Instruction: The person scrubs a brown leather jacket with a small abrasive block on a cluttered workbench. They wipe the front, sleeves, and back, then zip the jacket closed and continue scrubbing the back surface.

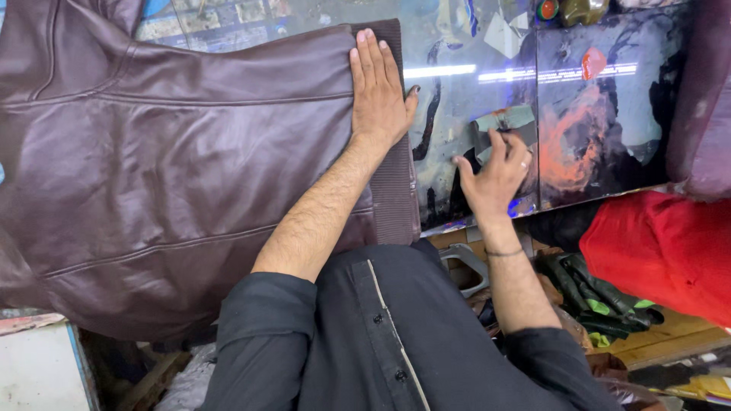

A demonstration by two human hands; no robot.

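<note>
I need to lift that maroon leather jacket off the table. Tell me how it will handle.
The maroon leather jacket lies in soft folds, so it will probably flop and drape. Its glossy surface may slide on the shiny table. The left hand presses it flat near the ribbed hem.

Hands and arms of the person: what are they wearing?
Both forearms are bare, with dark sleeves rolled up to the elbows. The right hand has a ring on one finger and a thin dark band round the wrist. The left hand wears nothing.
</note>
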